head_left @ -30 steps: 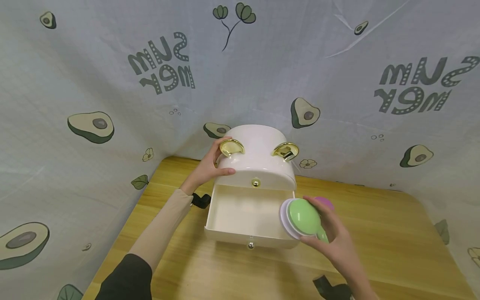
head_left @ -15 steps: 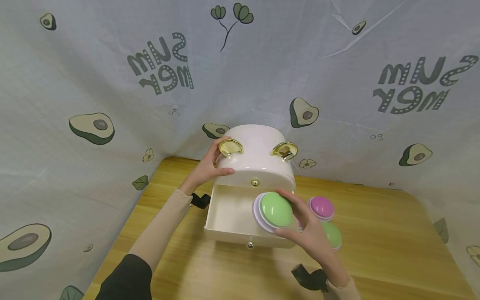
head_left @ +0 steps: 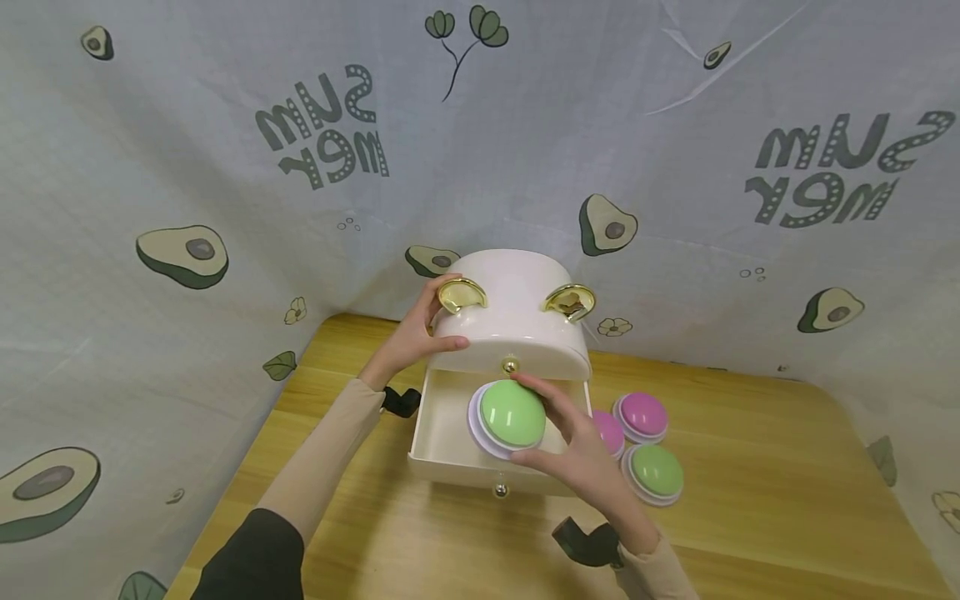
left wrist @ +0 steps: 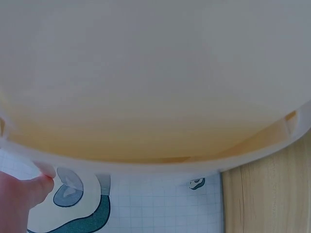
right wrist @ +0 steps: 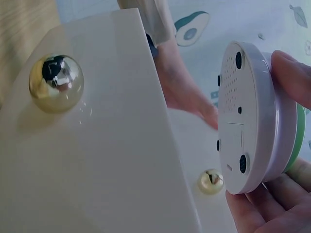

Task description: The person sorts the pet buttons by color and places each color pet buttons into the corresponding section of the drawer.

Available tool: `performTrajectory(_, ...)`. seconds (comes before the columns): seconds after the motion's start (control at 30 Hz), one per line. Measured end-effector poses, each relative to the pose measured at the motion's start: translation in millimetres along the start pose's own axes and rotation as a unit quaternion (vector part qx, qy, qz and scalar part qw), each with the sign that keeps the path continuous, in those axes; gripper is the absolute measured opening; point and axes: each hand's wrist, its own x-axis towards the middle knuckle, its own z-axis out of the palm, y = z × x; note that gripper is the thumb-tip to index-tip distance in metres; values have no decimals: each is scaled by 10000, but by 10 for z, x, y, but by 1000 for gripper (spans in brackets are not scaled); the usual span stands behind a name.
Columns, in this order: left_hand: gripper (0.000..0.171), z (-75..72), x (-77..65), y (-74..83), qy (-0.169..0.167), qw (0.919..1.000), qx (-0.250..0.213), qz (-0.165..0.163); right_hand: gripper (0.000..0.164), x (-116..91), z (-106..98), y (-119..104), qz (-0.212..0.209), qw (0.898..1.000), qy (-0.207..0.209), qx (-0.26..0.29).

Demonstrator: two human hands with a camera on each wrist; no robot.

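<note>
Green-domed push button (head_left: pixel 513 414) tilts over the open drawer (head_left: pixel 457 472), pinched by the right hand (head_left: pixel 583 458); a loose pinch could drop it. If the left hand (head_left: pixel 416 335), gripping the white cabinet (head_left: pixel 517 287) at left, slackens, bumps could shift it.

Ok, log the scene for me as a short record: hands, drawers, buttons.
Left hand: steadying the box at its left side
Right hand: holding a green button, tilted, above the lower drawer
Lower drawer: pulled open
Upper drawer: closed
On the table, right of the box: two pink buttons, another green one
</note>
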Motion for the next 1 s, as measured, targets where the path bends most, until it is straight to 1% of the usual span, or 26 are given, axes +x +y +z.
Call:
performTrajectory(0.2, 91, -5, 5, -3, -13, 10000, 26, 17, 78, 67, 107, 36, -94, 9999, -7, -121)
performTrajectory(0.3, 91, -6, 3, -1, -24, 10000, 19, 21, 79, 105, 169, 42, -73, 9997, -12, -235)
performTrajectory(0.63, 90, -7, -12, 11, -22, 10000, 20, 54, 80, 206, 340, 82, 197, 9983, -138, -526)
performTrajectory(0.83, 89, -5, -13, 6, -21, 9999, 31, 99, 81, 242, 384, 100, 224, 9973, -173, -683)
performTrajectory(1.0, 89, -1, -13, 2, 3, 9999, 33, 113, 79, 278, 415, 102, 458, 9947, -256, -885)
